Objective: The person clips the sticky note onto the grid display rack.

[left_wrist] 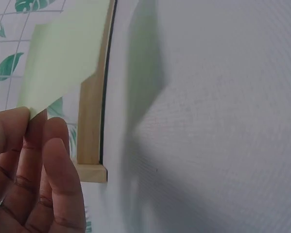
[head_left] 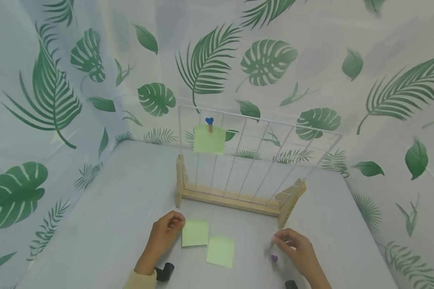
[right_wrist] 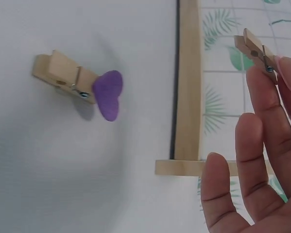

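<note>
My left hand (head_left: 162, 237) pinches a pale green sticky note (head_left: 195, 233) by its corner. In the left wrist view the note (left_wrist: 62, 53) stands up off the table from the thumb and fingertip. A second green sticky note (head_left: 220, 251) lies to its right. My right hand (head_left: 298, 247) pinches a small wooden clothespin (right_wrist: 254, 51) with a pink piece on its end, partly hidden by the thumb. Below that hand, a clothespin with a purple heart (right_wrist: 108, 94) lies on the table.
Behind the hands stands a white wire grid (head_left: 242, 160) on a wooden base (head_left: 231, 202). A green note (head_left: 209, 142) hangs at its upper left from a clothespin with a blue heart (head_left: 209, 121). Leaf-patterned sheeting (head_left: 209, 60) surrounds the white table (head_left: 130, 192).
</note>
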The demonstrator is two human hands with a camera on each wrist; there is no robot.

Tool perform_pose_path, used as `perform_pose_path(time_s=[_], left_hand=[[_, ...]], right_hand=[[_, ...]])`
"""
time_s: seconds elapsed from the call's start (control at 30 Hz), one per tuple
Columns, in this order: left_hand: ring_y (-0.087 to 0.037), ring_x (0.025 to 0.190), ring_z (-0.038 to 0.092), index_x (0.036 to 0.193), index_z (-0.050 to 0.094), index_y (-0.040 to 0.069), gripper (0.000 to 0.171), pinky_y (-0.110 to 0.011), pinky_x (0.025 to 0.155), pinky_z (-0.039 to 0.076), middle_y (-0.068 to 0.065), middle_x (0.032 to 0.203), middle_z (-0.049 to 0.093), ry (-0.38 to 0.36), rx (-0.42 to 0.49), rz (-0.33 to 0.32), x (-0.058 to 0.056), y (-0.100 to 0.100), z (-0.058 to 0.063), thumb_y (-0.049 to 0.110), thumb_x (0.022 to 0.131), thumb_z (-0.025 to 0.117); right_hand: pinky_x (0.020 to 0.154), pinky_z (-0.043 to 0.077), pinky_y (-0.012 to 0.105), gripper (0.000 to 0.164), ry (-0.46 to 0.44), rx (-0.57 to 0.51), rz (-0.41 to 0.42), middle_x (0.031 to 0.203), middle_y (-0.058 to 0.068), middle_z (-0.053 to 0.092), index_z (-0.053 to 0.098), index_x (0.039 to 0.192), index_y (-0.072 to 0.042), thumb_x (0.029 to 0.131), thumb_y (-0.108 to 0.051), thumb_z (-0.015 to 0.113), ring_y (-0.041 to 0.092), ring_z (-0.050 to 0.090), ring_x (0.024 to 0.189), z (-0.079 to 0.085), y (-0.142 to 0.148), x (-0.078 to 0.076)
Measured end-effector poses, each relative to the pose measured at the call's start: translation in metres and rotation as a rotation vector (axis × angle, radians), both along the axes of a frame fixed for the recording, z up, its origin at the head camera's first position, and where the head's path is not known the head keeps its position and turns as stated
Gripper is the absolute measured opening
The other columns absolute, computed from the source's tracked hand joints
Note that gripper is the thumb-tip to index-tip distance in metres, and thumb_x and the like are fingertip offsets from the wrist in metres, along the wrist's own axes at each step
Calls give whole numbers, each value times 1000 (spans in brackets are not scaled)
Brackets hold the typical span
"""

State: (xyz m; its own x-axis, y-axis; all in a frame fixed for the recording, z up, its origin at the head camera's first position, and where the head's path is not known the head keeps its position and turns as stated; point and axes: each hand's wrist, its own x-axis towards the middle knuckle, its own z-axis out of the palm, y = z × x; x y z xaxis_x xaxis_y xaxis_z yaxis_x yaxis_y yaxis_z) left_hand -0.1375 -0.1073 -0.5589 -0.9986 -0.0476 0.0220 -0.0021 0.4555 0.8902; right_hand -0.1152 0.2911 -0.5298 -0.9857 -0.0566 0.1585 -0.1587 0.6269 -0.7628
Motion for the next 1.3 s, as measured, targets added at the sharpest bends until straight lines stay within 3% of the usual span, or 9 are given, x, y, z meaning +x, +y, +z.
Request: perform_pose_path(time_s=[0.27,0.47,0.9,1.07,1.3], left_hand=[[-13,91,68,104,73,6,8,-26,83,57,3,93,72,44,58,6,-1,3,4,14,104,74],[-14,88,69,104,73,5,3,-24,76,60,-1,92,72,33,146,-1,-4,7,6,7,102,74],[-13,85,68,104,73,4,3,-24,72,61,-5,91,70,48,248,-17,-7,15,18,6,102,74],[-13,84,68,105,73,3,4,-25,71,62,-5,91,69,66,264,-27,-9,17,20,7,103,74],[-12,83,68,105,73,3,7,-25,71,62,-5,91,70,87,267,-46,-12,22,22,9,103,75]], right_hand=[[81,57,22,11,112,15,18,95,-2,80,81,106,-9,97,-4,78,-4,66,93,5,2,-1],[82,59,25,14,156,34,29,100,0,81,82,106,-8,96,-1,77,-3,67,94,10,0,-3],[84,59,25,13,118,60,14,103,1,82,83,109,-8,98,-5,77,-3,68,94,26,-5,-6],[83,58,23,14,154,54,32,99,1,81,82,108,-5,96,-1,78,-2,68,91,30,-6,-9],[84,58,27,13,123,83,24,94,-5,79,82,109,-7,97,-6,79,-1,67,89,39,-8,-14]])
